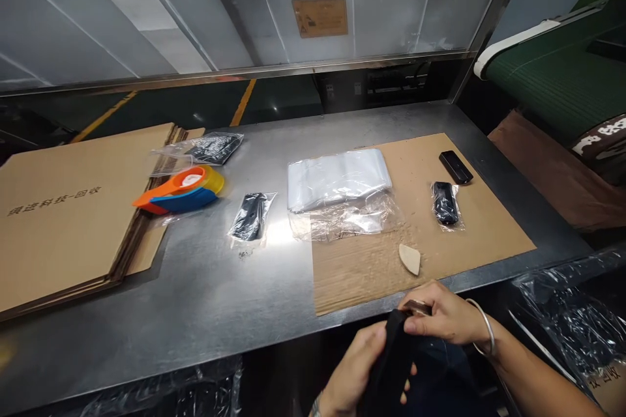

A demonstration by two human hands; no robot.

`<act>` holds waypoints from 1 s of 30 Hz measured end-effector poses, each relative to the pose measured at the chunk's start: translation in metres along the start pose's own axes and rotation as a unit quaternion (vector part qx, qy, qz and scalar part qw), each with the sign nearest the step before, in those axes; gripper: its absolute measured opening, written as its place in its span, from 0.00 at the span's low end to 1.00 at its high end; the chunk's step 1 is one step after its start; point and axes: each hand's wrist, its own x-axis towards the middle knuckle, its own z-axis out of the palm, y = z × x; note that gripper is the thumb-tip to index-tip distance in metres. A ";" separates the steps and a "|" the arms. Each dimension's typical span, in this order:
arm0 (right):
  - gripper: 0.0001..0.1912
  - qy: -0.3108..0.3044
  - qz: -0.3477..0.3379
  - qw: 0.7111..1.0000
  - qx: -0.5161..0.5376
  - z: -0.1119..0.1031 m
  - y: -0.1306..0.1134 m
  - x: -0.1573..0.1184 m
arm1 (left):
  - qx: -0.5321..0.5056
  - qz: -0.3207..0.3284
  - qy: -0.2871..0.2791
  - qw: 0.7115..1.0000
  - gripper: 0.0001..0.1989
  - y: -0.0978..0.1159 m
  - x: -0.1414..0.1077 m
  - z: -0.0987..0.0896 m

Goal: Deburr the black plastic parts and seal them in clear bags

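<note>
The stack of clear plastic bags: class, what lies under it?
The stack of clear plastic bags rests on a crumpled clear wrapper, on a brown cardboard sheet. Whatever else lies beneath is covered.

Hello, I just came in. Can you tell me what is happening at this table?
A person stands at a steel table. Both the left hand and the right hand hold a dark object just below the table's front edge. On the table lie a stack of clear bags, small black items in bags, a tape dispenser and flat cardboard sheets.
</note>
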 end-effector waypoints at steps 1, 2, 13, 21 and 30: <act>0.15 0.035 -0.012 0.999 -0.003 0.001 0.000 -0.003 | -0.042 0.014 -0.024 0.999 0.28 0.005 0.000 -0.005; 0.15 0.078 -0.027 0.997 -0.011 0.002 -0.001 -0.005 | -0.090 0.040 -0.032 0.995 0.28 0.010 0.000 -0.009; 0.24 0.208 -0.149 0.951 -0.172 0.037 0.000 -0.018 | -0.129 0.261 0.218 0.932 0.26 0.008 0.004 0.002; 0.15 0.139 0.029 0.966 -0.218 0.032 -0.029 -0.016 | 0.007 0.258 0.284 0.924 0.30 0.001 -0.003 0.007; 0.12 0.120 0.036 0.935 -0.330 0.040 -0.035 -0.012 | 0.041 0.242 0.265 0.933 0.28 0.005 -0.008 0.014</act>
